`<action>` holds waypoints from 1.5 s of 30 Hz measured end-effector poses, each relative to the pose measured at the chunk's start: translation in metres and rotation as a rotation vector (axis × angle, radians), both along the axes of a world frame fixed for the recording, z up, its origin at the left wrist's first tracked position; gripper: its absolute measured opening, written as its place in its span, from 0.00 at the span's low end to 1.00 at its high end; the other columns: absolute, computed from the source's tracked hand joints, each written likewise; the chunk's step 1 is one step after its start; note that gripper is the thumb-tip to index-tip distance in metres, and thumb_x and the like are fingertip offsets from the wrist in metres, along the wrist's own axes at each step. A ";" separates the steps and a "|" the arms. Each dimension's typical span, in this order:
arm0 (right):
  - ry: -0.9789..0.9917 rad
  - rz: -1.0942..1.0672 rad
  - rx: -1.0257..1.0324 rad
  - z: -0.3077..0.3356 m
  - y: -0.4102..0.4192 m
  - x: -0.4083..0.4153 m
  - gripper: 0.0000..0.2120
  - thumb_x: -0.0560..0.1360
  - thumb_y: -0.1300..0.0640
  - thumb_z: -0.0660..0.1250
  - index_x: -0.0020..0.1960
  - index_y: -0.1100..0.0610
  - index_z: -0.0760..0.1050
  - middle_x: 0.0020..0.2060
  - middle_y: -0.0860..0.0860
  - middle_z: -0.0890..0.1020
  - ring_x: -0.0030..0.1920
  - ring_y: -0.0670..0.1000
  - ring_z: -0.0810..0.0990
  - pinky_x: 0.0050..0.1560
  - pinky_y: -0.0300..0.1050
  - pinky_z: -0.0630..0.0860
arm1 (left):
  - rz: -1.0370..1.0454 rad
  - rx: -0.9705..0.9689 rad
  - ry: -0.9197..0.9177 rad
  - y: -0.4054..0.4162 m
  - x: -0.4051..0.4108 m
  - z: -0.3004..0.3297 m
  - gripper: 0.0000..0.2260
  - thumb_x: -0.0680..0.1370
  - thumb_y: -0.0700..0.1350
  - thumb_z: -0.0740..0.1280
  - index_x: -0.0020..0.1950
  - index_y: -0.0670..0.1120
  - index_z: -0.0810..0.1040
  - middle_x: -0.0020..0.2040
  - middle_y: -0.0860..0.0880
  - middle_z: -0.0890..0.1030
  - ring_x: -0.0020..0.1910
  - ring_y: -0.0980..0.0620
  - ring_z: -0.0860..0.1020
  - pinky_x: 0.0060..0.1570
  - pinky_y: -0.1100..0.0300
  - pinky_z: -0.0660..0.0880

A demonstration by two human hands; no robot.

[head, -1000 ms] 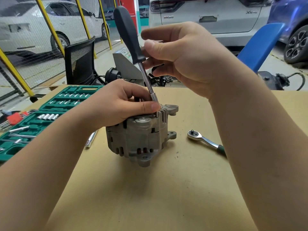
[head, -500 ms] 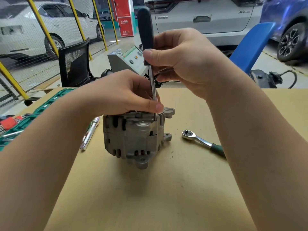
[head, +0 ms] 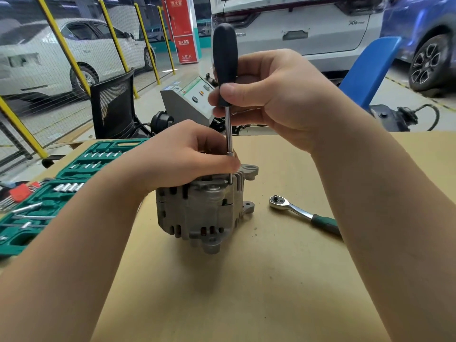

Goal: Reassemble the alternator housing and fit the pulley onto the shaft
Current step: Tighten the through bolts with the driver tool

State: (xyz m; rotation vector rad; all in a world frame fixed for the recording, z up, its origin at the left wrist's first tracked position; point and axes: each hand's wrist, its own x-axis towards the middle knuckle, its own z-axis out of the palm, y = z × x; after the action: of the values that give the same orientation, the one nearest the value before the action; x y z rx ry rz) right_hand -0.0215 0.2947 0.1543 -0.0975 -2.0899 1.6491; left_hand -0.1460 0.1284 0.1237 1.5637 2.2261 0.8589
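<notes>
Now, alternator: we see the grey alternator housing (head: pixel 197 211) standing on the cardboard-covered table (head: pixel 234 292) at mid-frame, its finned top up and two mounting ears out at 3 o'clock.
Driver: a black-handled nut driver (head: pixel 225 65) stands nearly upright over the housing's top edge at about 1 o'clock, its steel shaft running down to a narrow tip that meets the casting beside the fins.
Right hand: our right hand (head: pixel 276 95) wraps the lower end of the black handle, thumb pressed across the front and fingers curled round behind.
Left hand: our left hand (head: pixel 187 154) lies over the top of the housing with fingers curled, the thumb tip pressed against the shaft just above the tip; whether the fingers also pinch the shaft we cannot tell.
Pulley: we cannot make one out, as the left hand covers the top.
Ratchet: a chrome ratchet handle (head: pixel 293 211) with a green grip lies flat on the table at 3 o'clock of the housing, apart from it; its far end passes under our right forearm.
Socket set: a green socket case (head: pixel 49 193) lies open at 9 o'clock, with rows of chrome sockets and a red holder of hex keys (head: pixel 18 192) at its outer edge.
Beyond the table: at 12 o'clock stand a black mesh chair (head: pixel 112 104), a grey tester box (head: pixel 190 99) with a sloped panel, a blue chair back (head: pixel 367 72) and parked cars.
</notes>
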 end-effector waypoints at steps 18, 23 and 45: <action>-0.021 -0.107 0.101 -0.003 0.007 -0.004 0.16 0.77 0.61 0.78 0.64 0.59 0.81 0.53 0.55 0.89 0.52 0.57 0.89 0.60 0.63 0.84 | -0.007 0.210 -0.245 0.000 -0.004 -0.011 0.16 0.71 0.59 0.83 0.55 0.56 0.88 0.49 0.51 0.91 0.51 0.51 0.89 0.56 0.61 0.83; -0.030 -0.050 0.022 -0.005 0.007 -0.007 0.14 0.82 0.60 0.71 0.68 0.59 0.80 0.52 0.54 0.89 0.53 0.54 0.89 0.62 0.61 0.84 | -0.002 0.254 -0.246 0.000 -0.004 -0.012 0.12 0.72 0.55 0.78 0.53 0.52 0.88 0.47 0.51 0.91 0.49 0.53 0.89 0.52 0.70 0.79; -0.024 -0.028 -0.016 -0.007 0.009 -0.006 0.16 0.79 0.65 0.74 0.66 0.63 0.81 0.57 0.60 0.87 0.55 0.64 0.88 0.60 0.63 0.85 | 0.058 0.320 -0.260 0.002 0.006 -0.007 0.09 0.78 0.44 0.79 0.58 0.51 0.88 0.48 0.52 0.91 0.47 0.56 0.89 0.49 0.70 0.80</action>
State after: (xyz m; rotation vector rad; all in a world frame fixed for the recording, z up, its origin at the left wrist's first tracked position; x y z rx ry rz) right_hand -0.0271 0.3040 0.1470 -0.1518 -2.0837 1.6565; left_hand -0.1403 0.1308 0.1171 1.4192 2.0308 1.4058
